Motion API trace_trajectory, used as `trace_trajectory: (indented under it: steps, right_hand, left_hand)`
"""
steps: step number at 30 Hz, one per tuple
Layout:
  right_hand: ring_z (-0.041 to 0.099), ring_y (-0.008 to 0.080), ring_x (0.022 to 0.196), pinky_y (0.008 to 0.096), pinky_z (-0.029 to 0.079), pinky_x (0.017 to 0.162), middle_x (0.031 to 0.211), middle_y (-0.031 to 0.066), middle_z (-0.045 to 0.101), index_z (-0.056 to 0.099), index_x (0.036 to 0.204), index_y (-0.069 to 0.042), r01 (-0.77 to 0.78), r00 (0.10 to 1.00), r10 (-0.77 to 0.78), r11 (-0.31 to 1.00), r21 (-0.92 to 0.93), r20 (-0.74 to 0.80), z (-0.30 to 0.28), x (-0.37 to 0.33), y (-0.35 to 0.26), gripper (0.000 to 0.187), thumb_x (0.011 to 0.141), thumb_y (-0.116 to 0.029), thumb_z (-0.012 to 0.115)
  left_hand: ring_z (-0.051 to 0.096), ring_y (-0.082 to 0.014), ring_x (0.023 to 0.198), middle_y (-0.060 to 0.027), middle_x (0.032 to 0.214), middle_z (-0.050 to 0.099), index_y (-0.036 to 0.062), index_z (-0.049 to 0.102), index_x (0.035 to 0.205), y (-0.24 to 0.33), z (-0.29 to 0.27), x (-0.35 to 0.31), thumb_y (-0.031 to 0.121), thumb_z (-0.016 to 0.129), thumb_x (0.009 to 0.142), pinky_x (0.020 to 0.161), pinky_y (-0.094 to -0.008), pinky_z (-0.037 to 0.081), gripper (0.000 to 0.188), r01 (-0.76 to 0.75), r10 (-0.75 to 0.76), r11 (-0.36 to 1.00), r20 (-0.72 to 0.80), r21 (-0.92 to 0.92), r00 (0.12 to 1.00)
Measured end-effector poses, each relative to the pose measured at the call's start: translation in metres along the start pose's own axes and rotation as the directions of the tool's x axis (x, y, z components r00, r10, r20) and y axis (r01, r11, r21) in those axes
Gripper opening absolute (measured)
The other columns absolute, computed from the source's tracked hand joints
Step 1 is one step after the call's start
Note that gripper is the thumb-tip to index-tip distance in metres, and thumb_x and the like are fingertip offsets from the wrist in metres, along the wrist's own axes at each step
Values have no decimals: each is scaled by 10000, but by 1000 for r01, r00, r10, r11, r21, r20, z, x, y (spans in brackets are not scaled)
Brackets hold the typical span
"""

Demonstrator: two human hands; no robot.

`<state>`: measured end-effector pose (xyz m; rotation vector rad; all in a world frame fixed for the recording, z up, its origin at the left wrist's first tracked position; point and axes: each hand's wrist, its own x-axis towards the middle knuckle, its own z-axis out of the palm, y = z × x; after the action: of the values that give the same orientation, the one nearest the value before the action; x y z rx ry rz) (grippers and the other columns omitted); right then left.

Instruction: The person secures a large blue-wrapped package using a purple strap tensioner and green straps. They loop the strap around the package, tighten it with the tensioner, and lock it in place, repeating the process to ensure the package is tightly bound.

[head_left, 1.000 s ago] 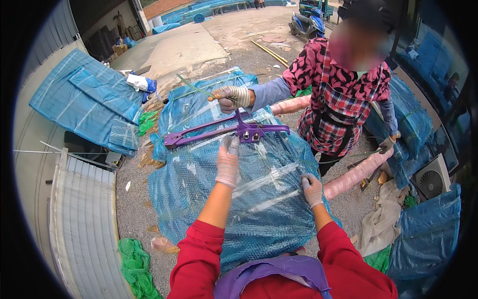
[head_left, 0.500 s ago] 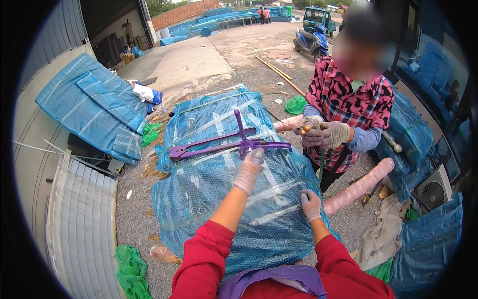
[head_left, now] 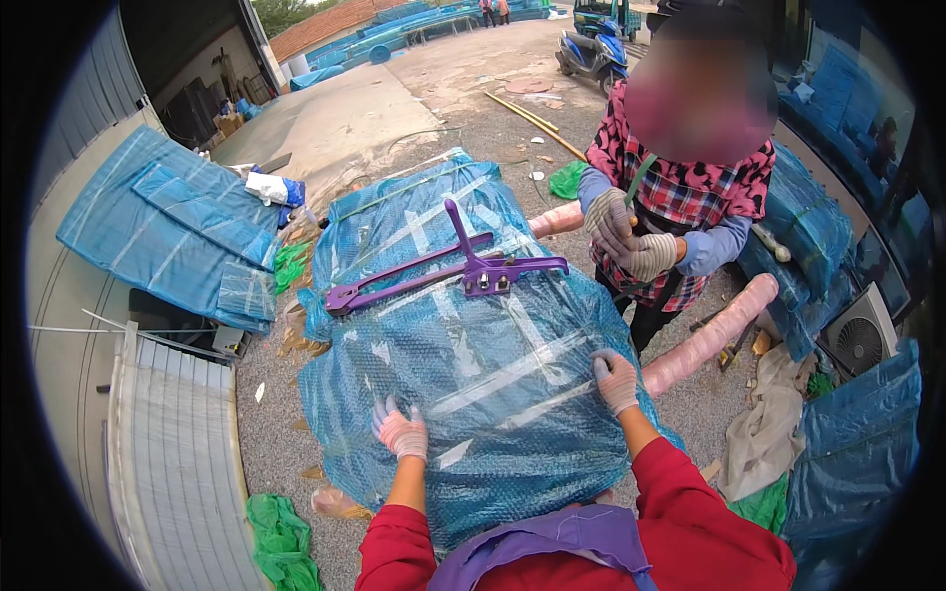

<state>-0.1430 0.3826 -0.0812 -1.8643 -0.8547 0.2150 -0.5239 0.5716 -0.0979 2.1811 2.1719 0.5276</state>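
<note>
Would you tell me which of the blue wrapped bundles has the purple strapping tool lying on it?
The large bubble-wrapped blue bundle under both gloved hands carries the purple strapping tool; the flat blue bundles to the left bear none.

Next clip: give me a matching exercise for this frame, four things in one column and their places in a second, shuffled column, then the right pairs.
Things:
1. purple strapping tool
2. left hand
3. right hand
4. pink roll

Places:
A. on the ground beside the co-worker's legs
B. flat on the near left side of the blue-wrapped bundle
C. lying on top of the bundle, far end
D. pressed on the bundle's right edge

Pairs: 1-C, 2-B, 3-D, 4-A
</note>
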Motion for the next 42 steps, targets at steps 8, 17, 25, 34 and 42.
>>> trace_trajectory:
  steps: [8, 17, 25, 34, 42]
  right_hand:
    - [655, 323, 779, 392, 504, 734, 839, 168, 678, 708, 955, -107, -6, 1000, 5, 998, -68, -15, 0, 3, -3, 188, 879, -206, 568]
    - [652, 334, 792, 393, 504, 745, 853, 179, 680, 708, 957, -98, -8, 1000, 8, 999, -52, -1, 1, 3, 3, 193, 870, -195, 565]
    - [584, 135, 952, 260, 468, 751, 1181, 74, 577, 315, 1490, -133, -245, 967, 133, 716, 654, 217, -12, 22, -18, 681, 897, -234, 634]
    - [578, 94, 805, 255, 510, 703, 910, 25, 617, 561, 1206, -55, -420, 889, 407, 548, 723, 208, -44, 16, -21, 278, 945, -136, 615]
    - [557, 115, 813, 244, 476, 729, 969, 48, 628, 588, 1200, -38, 78, 949, 78, 880, 469, -305, -141, 1, -14, 250, 969, -113, 526]
  left_hand:
    - [339, -267, 1382, -92, 1474, 412, 145, 482, 1386, -33, -2, -13, 448, 527, 895, 1175, -471, 148, 578, -32, 28, 984, 26, 174, 999]
    - [322, -260, 1402, -84, 1503, 388, 163, 467, 1410, -36, -3, -8, 469, 506, 896, 1178, -468, 131, 599, 1, -19, 982, 92, 189, 996]
    - [384, -268, 1386, -141, 1403, 528, 132, 513, 1387, -29, -36, 30, 602, 582, 811, 1168, -447, 207, 746, 240, -225, 970, 461, 28, 858]
    - [492, -334, 1288, -215, 1356, 521, 37, 358, 1451, 112, -145, -2, 326, 572, 957, 1092, -485, 378, 611, 602, 672, -499, 161, -624, 723]
    - [581, -278, 1108, -164, 1141, 631, 28, 456, 1381, 80, -211, -23, 372, 428, 1019, 1030, -445, 431, 500, 404, 338, -619, 236, -674, 911]
